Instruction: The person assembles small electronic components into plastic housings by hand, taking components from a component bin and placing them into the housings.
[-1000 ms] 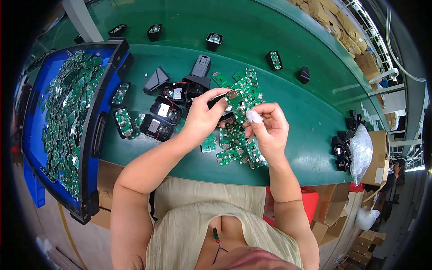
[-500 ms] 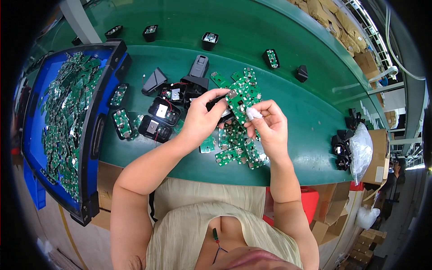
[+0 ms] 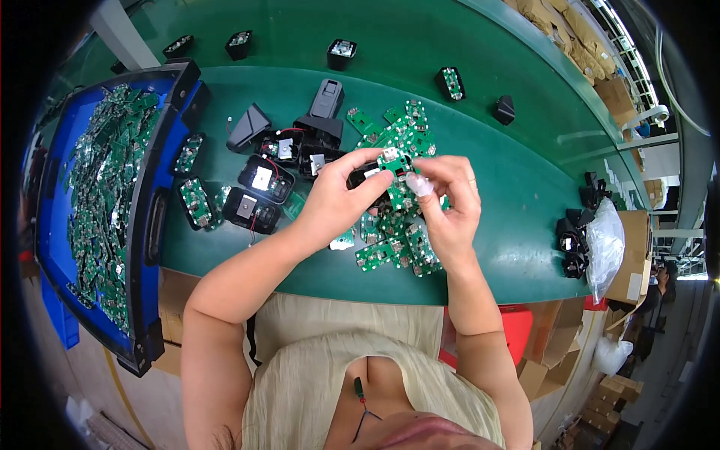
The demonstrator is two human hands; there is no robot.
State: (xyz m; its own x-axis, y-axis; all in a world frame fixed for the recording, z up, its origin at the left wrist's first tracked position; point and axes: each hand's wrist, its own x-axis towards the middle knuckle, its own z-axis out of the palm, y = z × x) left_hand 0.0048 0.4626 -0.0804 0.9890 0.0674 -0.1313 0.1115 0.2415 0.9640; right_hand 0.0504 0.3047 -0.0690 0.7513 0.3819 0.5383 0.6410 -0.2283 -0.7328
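Note:
My left hand is closed on a green circuit board, its thumb on the board's face. A black housing shows partly beneath those fingers; whether they hold it too cannot be told. My right hand has its fingers bent together at the board's right edge. A white wrap sits at its thumb tip, and anything pinched there is too small to name. Loose circuit boards lie heaped below and beyond both hands. Left of them stand open black housings with metal plates and red wires.
A blue tray with a black rim, heaped with boards, stands at the left. Small black housings with boards are spaced along the far green surface. A clear plastic bag and a cardboard box are at the right.
My right fingers have risen from the board's lower edge to its upper right edge. My left thumb has come over the board's face, and the board has tilted. The view has shifted slightly.

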